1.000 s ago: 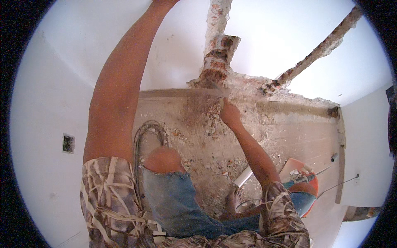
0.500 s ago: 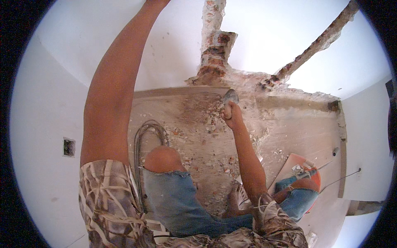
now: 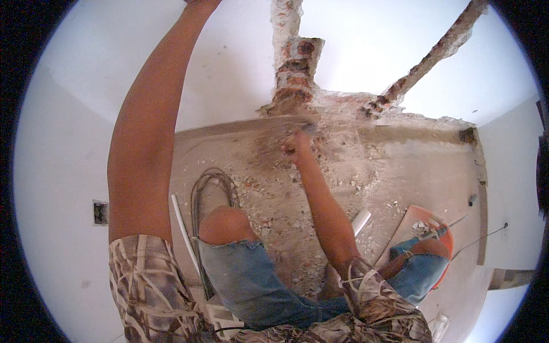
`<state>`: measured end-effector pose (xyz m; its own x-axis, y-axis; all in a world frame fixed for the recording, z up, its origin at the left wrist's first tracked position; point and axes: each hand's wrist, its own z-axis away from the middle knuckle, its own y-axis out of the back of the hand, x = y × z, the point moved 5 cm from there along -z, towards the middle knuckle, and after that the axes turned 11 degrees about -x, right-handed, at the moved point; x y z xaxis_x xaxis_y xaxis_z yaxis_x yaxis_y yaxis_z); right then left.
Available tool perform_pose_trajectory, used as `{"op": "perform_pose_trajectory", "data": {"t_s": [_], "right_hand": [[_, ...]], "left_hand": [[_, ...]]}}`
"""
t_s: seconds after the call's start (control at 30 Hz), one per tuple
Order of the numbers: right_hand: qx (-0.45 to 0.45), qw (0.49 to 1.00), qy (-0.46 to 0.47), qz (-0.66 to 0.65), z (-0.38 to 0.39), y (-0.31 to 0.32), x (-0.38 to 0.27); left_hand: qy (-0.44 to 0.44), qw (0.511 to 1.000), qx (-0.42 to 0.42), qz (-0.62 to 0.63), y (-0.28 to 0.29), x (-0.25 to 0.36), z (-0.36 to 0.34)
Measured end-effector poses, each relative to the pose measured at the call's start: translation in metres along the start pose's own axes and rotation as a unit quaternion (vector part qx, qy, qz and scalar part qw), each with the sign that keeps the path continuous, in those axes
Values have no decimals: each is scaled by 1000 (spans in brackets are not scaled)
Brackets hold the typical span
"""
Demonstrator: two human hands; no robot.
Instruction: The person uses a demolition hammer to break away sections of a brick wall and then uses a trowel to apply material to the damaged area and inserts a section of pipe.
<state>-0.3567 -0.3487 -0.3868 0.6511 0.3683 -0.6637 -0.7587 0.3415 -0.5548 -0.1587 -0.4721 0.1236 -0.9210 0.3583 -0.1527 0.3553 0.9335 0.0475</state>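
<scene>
My right hand (image 3: 298,146) is closed round a small trowel with a grey blade (image 3: 309,129), low by the foot of the wall. Motion smears both hand and blade. Beneath and around them, broken plaster and dust (image 3: 269,188) lie on the brown floor. Raised along the white wall, my left arm reaches to the upper edge, where only part of my left hand (image 3: 203,3) shows. Its fingers are cut off. Above the trowel, a rough channel (image 3: 294,74) in the wall exposes red brick.
A second channel (image 3: 434,60) slants up rightward. A coiled cable (image 3: 197,200) and a thin white pipe (image 3: 184,231) lie beside my left knee. Near my right knee are another white tube (image 3: 362,220) and an orange container (image 3: 413,215) holding rubble. An open wall box (image 3: 100,212) is at left.
My right hand has moved left with the trowel, which is now blurred. My left arm remains raised. The whole view has shifted slightly.
</scene>
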Motion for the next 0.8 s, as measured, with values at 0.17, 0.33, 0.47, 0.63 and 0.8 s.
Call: {"op": "perform_pose_trajectory", "data": {"t_s": [0.17, 0.33, 0.47, 0.63, 0.8], "right_hand": [[-22, 995, 85, 56, 50, -78, 67], [116, 958, 211, 155, 42, -24, -10], [-35, 993, -37, -104, 35, -51, -29], [-37, 993, -17, 115, 18, -59, 19], [4, 927, 240, 289, 11, -35, 43]], "left_hand": [[-16, 999, -15, -29, 14, -22, -1], [-23, 999, 4, -26, 13, -18, -8], [-34, 999, -7, -42, 20, -33, 6], [-10, 1000, -6, -16, 9, -11, -7], [-4, 1000, -3, -11, 1, -8, -4]]}}
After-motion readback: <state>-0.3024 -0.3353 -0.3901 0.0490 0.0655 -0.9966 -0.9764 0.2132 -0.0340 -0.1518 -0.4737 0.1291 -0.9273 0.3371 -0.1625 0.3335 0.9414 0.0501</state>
